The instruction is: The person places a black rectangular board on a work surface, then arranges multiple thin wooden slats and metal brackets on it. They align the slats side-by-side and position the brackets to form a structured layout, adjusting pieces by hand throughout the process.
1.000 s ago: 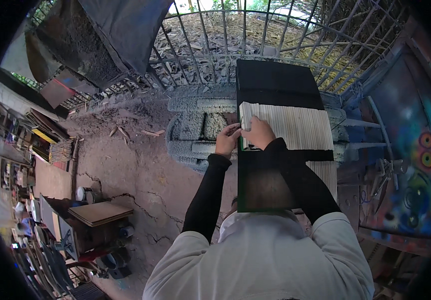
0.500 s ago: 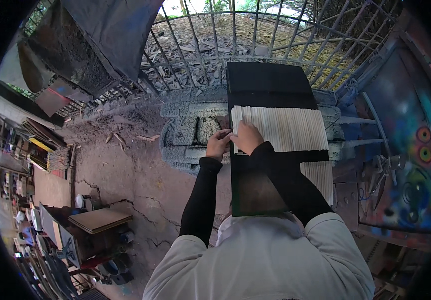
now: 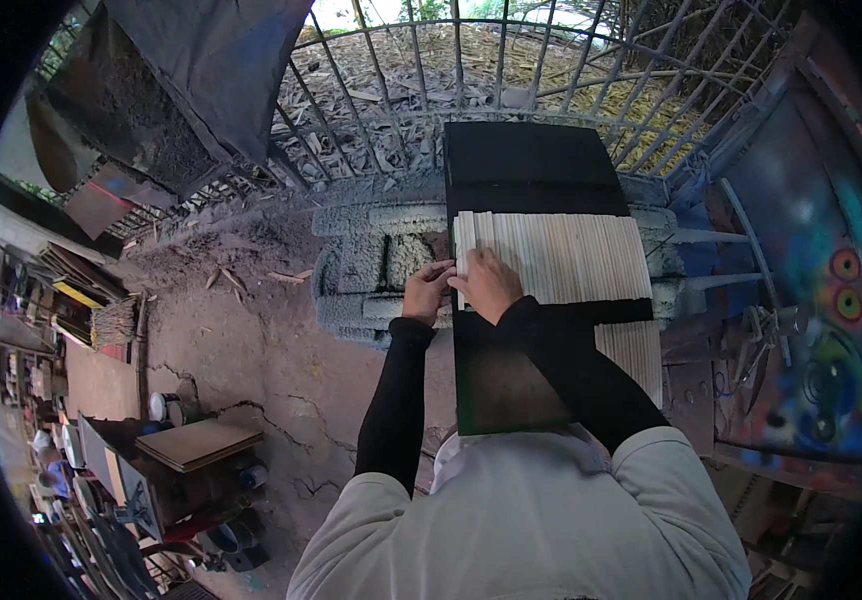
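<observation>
A long black board (image 3: 536, 160) lies in front of me. Across its middle, thin pale wooden strips (image 3: 566, 258) stand side by side in a tight row. My right hand (image 3: 491, 287) is over the row's left end, its fingers bent and closed on the outermost strips. Beside it, at the board's left edge, my left hand (image 3: 427, 292) has its fingertips pinched together, nearly touching the right thumb. Whatever lies between those left fingertips is too small to make out. A second, shorter group of pale strips (image 3: 631, 350) rests nearer me, partly behind my right forearm.
Under the board is a rough grey-coated bench (image 3: 351, 265). Metal bars (image 3: 456, 70) curve along the far side. To the right stands a paint-splashed panel (image 3: 811, 300). Brown flat boards (image 3: 199, 443) lie on a stand at lower left, with a cracked floor (image 3: 281, 400) between.
The view has shifted slightly, so the board sits a little further left in it. My right hand has moved slightly nearer along the end strips; the left hand stays beside it.
</observation>
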`<state>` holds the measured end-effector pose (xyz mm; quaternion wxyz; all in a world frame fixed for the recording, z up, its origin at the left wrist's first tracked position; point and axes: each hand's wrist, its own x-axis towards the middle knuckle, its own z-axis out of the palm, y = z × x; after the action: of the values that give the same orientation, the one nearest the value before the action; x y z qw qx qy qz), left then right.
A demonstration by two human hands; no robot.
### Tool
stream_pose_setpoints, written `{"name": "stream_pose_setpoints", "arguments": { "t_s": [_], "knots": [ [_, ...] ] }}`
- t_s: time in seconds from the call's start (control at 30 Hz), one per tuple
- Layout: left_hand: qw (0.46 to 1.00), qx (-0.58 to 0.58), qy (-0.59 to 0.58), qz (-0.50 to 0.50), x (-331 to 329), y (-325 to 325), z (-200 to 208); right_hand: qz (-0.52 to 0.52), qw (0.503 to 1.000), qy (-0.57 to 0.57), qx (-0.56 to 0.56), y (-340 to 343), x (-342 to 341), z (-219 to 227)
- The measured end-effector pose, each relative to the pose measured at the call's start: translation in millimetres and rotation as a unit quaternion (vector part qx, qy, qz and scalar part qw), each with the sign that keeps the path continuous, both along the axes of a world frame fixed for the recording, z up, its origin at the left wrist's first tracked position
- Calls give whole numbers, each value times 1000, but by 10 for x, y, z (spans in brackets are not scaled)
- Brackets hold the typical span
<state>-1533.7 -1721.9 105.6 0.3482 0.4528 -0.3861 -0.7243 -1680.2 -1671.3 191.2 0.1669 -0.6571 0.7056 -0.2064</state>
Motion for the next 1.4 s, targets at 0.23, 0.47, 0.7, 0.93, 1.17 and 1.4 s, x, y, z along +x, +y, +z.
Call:
{"name": "stream_pose_setpoints", "arguments": {
  "t_s": [0.23,0.47,0.7,0.93,1.17,1.4],
  "knots": [
    [1000,8,-20,-12,-58,-4,150,28,997,51,-48,90,-58,-167],
    [999,17,-30,36,-77,5,196,41,993,107,-37,315,46,-22],
    [993,-46,-96,47,-148,15,137,69,984,137,-91,361,-27,-431],
    [994,-41,-95,47,-101,73,126,148,980,83,-107,92,-328,-170],
    [924,-294,-243,-31,-8,683,411,165,974,-106,-116,-911,-1344,-252],
    [846,-358,-385,83,-315,966,329,192,978,-57,-53,-1032,-1284,-490]
  ]
}}
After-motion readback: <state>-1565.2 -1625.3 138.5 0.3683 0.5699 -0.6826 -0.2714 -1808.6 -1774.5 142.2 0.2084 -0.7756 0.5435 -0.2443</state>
